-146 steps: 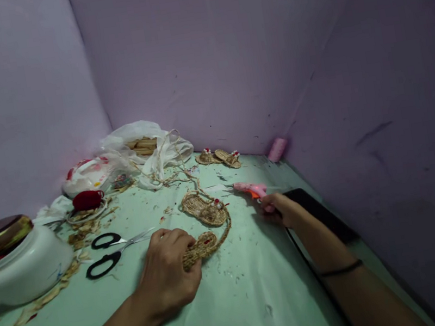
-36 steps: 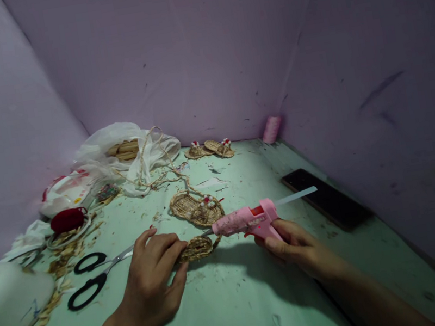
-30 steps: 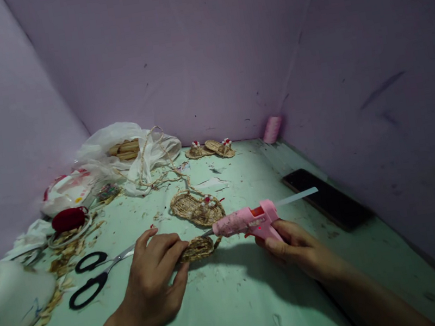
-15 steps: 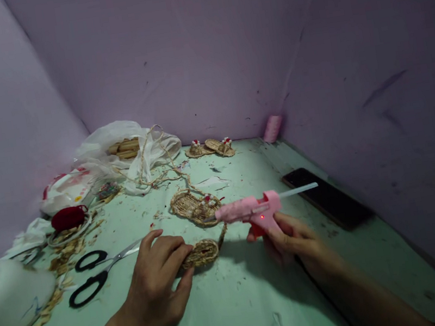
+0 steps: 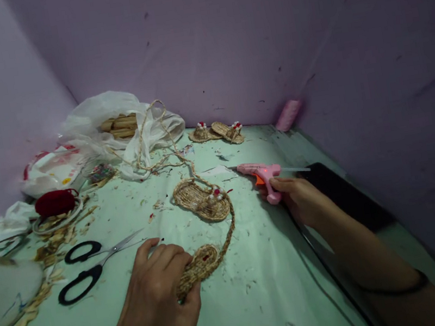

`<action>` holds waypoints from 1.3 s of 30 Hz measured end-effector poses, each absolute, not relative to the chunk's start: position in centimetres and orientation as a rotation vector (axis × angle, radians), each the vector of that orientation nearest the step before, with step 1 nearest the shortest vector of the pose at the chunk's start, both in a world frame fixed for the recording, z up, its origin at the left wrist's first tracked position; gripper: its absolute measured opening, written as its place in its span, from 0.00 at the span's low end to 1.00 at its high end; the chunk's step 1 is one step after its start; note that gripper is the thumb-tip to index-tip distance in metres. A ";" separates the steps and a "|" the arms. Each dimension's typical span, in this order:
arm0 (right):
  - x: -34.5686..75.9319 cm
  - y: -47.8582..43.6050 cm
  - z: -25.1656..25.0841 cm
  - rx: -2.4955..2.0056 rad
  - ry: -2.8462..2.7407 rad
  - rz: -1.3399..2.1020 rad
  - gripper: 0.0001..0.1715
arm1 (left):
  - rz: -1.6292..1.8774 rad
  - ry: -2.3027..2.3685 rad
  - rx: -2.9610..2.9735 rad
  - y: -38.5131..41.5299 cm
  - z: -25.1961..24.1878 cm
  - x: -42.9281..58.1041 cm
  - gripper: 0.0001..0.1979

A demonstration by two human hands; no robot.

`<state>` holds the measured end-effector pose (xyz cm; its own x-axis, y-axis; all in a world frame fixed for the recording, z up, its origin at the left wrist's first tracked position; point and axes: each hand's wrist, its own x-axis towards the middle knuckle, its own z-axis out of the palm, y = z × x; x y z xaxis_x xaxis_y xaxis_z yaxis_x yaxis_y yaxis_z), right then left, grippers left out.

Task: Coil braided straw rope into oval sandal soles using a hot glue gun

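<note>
My left hand point(image 5: 159, 293) grips a small coil of braided straw cord point(image 5: 203, 264) between thumb and fingers, low over the table. From this coil the braid runs up to the right, past a miniature woven slipper sole point(image 5: 198, 199) trimmed with white and red beads. Farther off to the right, my right hand point(image 5: 297, 194) is closed around the handle of a pink hot glue gun point(image 5: 262, 172). Its nozzle points left, a red light glows on its body, and a clear glue stick sticks out of the back. Black-handled scissors point(image 5: 99, 261) lie left of my left hand.
At the back lie two small woven slippers point(image 5: 216, 131) and a white plastic bag point(image 5: 109, 105) with dried strips inside. A black phone point(image 5: 350, 197) rests on the right, near the wall. Red yarn point(image 5: 56, 202) and a white bowl point(image 5: 3, 296) are at left. A pink roll point(image 5: 288, 115) stands in the corner.
My right hand has moved the glue gun away from the coil, farther back toward the phone. The coil in my left hand is tilted so its flat oval face shows more.
</note>
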<state>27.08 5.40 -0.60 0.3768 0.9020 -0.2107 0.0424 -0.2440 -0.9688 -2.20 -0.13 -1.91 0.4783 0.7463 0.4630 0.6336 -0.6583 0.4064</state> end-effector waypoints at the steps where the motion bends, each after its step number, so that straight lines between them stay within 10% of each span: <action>1: 26.9 4.8 -0.5 -1.637 -0.884 0.983 0.03 | 0.940 1.224 2.526 -0.2 -2.0 -2.2 0.07; 5: 24.7 1.9 0.5 -1.538 -1.516 0.374 0.12 | 0.933 1.303 2.484 -0.1 -2.1 -2.1 0.08; 11: 20.7 1.7 0.5 -1.150 -2.508 0.504 0.20 | 0.841 1.259 2.437 0.4 -1.7 -2.2 0.09; 16: 21.0 1.9 -0.5 -1.176 -2.467 0.480 0.05 | 0.808 1.278 2.428 0.5 -1.7 -2.2 0.10; 39: 20.9 1.8 -1.3 -1.123 -2.383 0.446 0.14 | 0.660 1.203 2.428 0.9 -1.1 -2.1 0.10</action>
